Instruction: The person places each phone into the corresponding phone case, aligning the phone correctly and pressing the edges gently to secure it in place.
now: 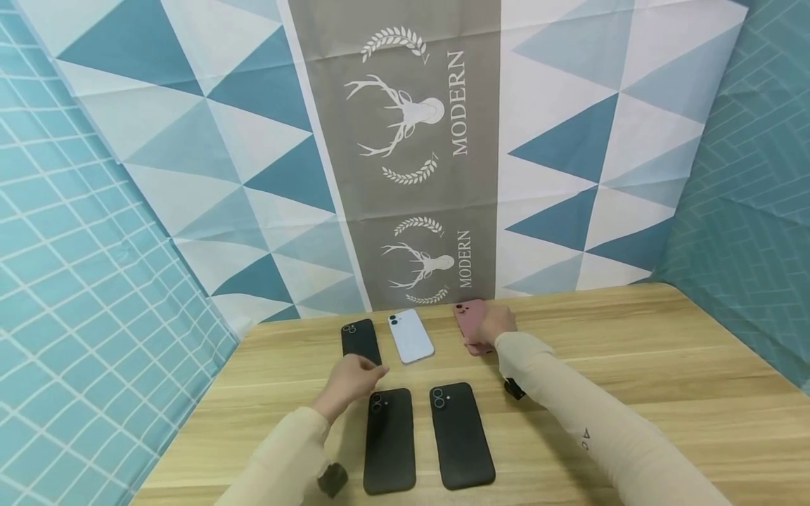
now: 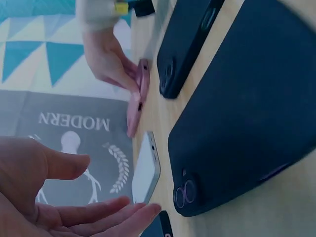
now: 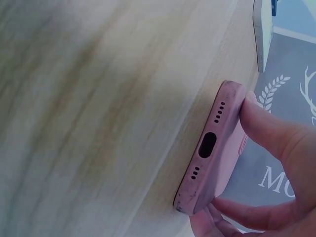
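At the back of the table, a pink phone is pinched at its sides by my right hand. The right wrist view shows the port end of this pink phone between thumb and fingers, close to the wood. My left hand hovers between a black phone in the back row and another black phone in front. Nothing lies between the thumb and relaxed fingers of the left hand. A white phone lies between the back black phone and the pink one.
A second front black phone lies right of the first, camera end away from me. The wooden table ends at a patterned cloth backdrop. Tiled-pattern walls stand at both sides.
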`<action>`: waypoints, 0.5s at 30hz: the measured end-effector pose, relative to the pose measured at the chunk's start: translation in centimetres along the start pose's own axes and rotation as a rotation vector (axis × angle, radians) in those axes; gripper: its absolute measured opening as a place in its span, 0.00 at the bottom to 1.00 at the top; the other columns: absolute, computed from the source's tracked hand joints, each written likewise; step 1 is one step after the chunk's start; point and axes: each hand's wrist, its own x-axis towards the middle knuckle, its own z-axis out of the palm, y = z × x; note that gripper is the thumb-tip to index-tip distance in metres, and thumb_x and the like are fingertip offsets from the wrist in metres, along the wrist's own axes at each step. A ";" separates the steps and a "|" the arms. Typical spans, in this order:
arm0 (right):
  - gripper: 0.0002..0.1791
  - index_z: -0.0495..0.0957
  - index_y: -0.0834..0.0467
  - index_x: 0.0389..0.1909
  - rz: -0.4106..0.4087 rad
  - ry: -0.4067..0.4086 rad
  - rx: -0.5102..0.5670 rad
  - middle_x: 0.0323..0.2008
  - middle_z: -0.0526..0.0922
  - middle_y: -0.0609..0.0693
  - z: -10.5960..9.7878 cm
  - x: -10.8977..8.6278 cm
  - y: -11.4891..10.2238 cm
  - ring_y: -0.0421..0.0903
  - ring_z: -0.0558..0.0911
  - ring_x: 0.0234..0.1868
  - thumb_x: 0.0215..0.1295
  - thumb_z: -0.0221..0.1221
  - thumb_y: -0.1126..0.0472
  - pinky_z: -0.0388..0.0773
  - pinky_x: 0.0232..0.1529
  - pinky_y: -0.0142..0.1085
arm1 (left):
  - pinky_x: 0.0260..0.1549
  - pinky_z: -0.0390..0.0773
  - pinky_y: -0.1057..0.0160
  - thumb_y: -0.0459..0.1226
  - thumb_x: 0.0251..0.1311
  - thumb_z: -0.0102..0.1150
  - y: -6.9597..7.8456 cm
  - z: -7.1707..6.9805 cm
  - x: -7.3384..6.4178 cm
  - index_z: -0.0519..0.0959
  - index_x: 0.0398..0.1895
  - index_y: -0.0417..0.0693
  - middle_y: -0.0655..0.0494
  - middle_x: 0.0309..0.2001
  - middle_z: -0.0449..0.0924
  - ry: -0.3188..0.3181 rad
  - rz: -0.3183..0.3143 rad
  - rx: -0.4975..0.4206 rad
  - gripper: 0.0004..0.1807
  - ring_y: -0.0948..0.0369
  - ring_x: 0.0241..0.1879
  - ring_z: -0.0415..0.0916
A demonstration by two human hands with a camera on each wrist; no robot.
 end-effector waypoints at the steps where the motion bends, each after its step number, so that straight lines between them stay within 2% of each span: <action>1: 0.29 0.77 0.63 0.39 -0.003 0.003 -0.002 0.50 0.79 0.68 -0.1 0.0 0.0 0.59 0.78 0.49 0.36 0.77 0.55 0.80 0.54 0.47 | 0.20 0.72 0.67 0.45 0.64 0.57 0.2 0.1 0.8 0.80 0.21 0.38 0.55 0.18 0.74 0.013 0.011 0.022 0.20 0.64 0.19 0.68; 3: 0.27 0.77 0.63 0.37 -0.012 0.009 -0.015 0.47 0.80 0.68 -0.3 0.0 0.1 0.59 0.79 0.47 0.35 0.76 0.55 0.80 0.53 0.47 | 0.18 0.64 0.68 0.46 0.65 0.55 0.6 0.4 2.4 0.72 0.11 0.44 0.60 0.12 0.64 0.036 0.029 0.055 0.25 0.65 0.15 0.60; 5: 0.26 0.78 0.63 0.35 -0.029 0.014 -0.046 0.45 0.81 0.67 -0.4 0.0 0.1 0.59 0.78 0.45 0.35 0.76 0.56 0.80 0.53 0.48 | 0.18 0.61 0.68 0.48 0.65 0.54 1.2 0.8 3.9 0.64 0.08 0.49 0.60 0.10 0.57 0.052 0.021 0.060 0.27 0.63 0.13 0.54; 8: 0.25 0.78 0.63 0.33 -0.029 0.018 -0.064 0.42 0.81 0.66 -0.3 -0.1 0.3 0.59 0.77 0.43 0.34 0.77 0.56 0.81 0.49 0.47 | 0.27 0.74 0.62 0.49 0.66 0.53 2.0 1.5 5.9 0.75 0.20 0.38 0.50 0.20 0.72 0.077 0.012 0.074 0.24 0.57 0.21 0.69; 10: 0.26 0.78 0.64 0.33 -0.013 0.014 -0.062 0.42 0.80 0.66 -0.1 -0.1 0.4 0.58 0.77 0.42 0.33 0.78 0.56 0.83 0.46 0.46 | 0.39 0.80 0.55 0.49 0.65 0.53 2.7 1.9 6.9 0.79 0.35 0.30 0.39 0.34 0.80 0.088 0.005 0.067 0.25 0.50 0.34 0.77; 12: 0.27 0.78 0.64 0.34 0.007 0.005 -0.061 0.43 0.80 0.66 0.0 0.0 0.4 0.57 0.77 0.42 0.33 0.78 0.56 0.84 0.44 0.44 | 0.50 0.80 0.50 0.49 0.65 0.53 3.5 2.3 7.8 0.78 0.48 0.27 0.34 0.49 0.80 0.095 0.006 0.090 0.28 0.44 0.48 0.78; 15: 0.27 0.79 0.64 0.35 0.009 0.004 -0.094 0.45 0.80 0.66 0.1 0.0 0.2 0.57 0.77 0.44 0.34 0.77 0.56 0.83 0.47 0.44 | 0.55 0.78 0.49 0.48 0.63 0.54 4.8 2.8 8.9 0.77 0.51 0.29 0.35 0.54 0.79 0.100 0.007 0.118 0.28 0.43 0.54 0.77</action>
